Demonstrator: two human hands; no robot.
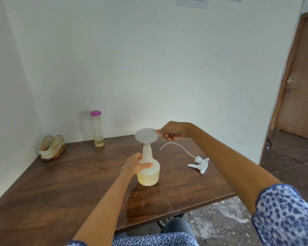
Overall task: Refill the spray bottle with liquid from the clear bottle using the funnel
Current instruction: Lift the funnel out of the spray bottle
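I see one spray bottle (148, 170) standing upright near the middle of a dark wooden table (60, 183), its neck open and pale yellow liquid filling its lower part. My left hand (134, 165) wraps around the bottle's shoulder, fingers curled on it. My right hand (172, 131) pinches the tab on the rim of the one translucent funnel (146, 135), whose spout sits at the bottle's neck. One clear bottle (97, 128) with a purple cap stands well apart, by the wall, nearly empty. One trigger sprayer head (199, 163) with its dip tube lies to the right of the spray bottle. The funnel looks thin, light and easily tipped, so I judge the rim tab the best hold. The spray bottle looks like stiff, smooth plastic, bottom-heavy with liquid; gripping its shoulder should steady it. One wire napkin holder (52, 147) sits at the far left.
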